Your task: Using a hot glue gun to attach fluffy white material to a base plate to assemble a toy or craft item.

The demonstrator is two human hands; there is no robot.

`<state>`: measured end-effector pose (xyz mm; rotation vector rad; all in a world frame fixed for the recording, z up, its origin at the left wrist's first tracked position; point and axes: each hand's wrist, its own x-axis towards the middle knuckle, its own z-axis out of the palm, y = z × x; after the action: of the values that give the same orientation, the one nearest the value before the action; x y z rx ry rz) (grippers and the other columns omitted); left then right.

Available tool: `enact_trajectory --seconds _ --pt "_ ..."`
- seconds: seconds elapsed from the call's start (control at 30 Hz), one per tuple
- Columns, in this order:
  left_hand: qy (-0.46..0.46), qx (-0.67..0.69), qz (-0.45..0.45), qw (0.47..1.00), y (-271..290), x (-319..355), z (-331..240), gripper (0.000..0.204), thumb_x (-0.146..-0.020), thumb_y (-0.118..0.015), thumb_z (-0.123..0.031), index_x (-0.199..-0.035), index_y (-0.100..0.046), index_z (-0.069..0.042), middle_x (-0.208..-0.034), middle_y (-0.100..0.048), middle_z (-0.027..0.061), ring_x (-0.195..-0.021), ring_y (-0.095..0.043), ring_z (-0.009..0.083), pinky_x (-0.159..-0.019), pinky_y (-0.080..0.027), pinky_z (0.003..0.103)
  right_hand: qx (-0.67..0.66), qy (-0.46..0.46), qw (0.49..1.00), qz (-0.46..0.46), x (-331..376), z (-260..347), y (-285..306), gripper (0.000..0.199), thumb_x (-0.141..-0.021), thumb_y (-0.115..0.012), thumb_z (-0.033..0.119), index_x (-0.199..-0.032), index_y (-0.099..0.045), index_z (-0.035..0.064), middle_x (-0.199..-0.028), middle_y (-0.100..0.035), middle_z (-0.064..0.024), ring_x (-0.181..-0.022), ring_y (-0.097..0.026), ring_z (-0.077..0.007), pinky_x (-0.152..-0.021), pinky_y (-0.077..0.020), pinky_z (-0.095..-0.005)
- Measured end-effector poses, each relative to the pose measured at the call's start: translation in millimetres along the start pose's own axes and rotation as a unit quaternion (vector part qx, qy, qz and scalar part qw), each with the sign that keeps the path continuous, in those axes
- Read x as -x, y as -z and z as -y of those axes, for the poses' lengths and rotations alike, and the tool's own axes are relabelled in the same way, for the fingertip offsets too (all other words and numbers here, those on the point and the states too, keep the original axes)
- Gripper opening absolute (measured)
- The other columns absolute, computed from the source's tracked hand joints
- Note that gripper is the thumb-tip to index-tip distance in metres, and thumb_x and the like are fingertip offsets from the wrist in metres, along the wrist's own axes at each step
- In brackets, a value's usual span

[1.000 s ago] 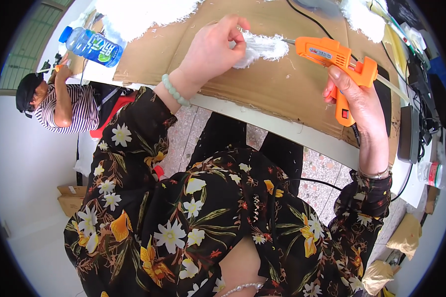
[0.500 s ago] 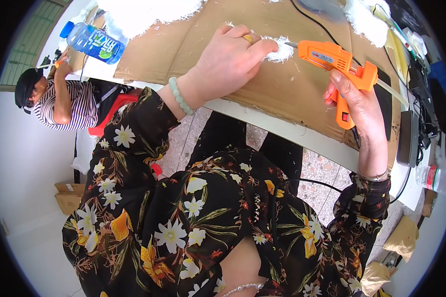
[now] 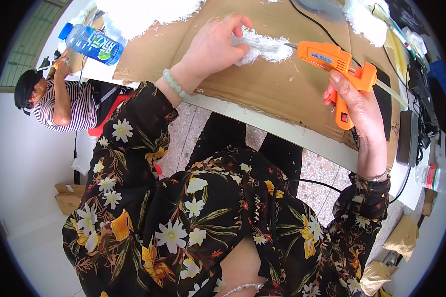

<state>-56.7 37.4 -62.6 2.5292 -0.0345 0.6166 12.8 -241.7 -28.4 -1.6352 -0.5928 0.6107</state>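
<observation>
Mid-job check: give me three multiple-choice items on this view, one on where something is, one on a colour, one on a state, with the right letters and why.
1. Where does the clear plastic bottle lie?
A. far left of the table
B. beside the right wrist
C. on the floor

2. What colour is the glue gun?
A. blue
B. orange
C. black

3. What is the left hand doing?
A. resting flat and empty
B. pinching the white fluffy piece
C. gripping the bottle

Answers:
1 A, the bottle lies on its side at the table's far left edge, above the cardboard sheet.
2 B, the body held in the right hand is orange.
3 B, the fingers close on the fluffy piece just ahead of the gun's nozzle.
</observation>
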Motion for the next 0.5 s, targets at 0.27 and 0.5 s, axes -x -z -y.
enact_trajectory --seconds 0.27,0.5 --pt "-0.031 0.024 -0.023 0.999 6.0 -12.1 -20.0 0.037 -0.074 -0.069 -0.019 -0.108 -0.057 -0.011 -0.092 -0.061 0.0024 -0.086 -0.055 0.0168 -0.075 -0.043 0.028 0.002 -0.001 1.0 -0.009 0.2 0.0 1.1 0.038 -0.085 -0.061 0.036 -0.1 -0.057 0.002 -0.067 -0.058 -0.0033 -0.061 -0.055 -0.0109 -0.056 -0.0439 -0.0246" --pt "-0.039 -0.027 0.1 0.994 -5.3 -24.9 -12.9 0.045 -0.073 -0.07 -0.022 -0.114 -0.054 -0.013 -0.093 -0.061 0.0028 -0.089 -0.056 0.0215 -0.077 -0.045 0.032 -0.008 -0.001 1.0 -0.023 1.9 6.0 -1.3 0.035 -0.086 -0.06 0.035 -0.096 -0.057 0.0026 -0.066 -0.057 -0.0038 -0.06 -0.055 -0.0113 -0.056 -0.0436 -0.0249"
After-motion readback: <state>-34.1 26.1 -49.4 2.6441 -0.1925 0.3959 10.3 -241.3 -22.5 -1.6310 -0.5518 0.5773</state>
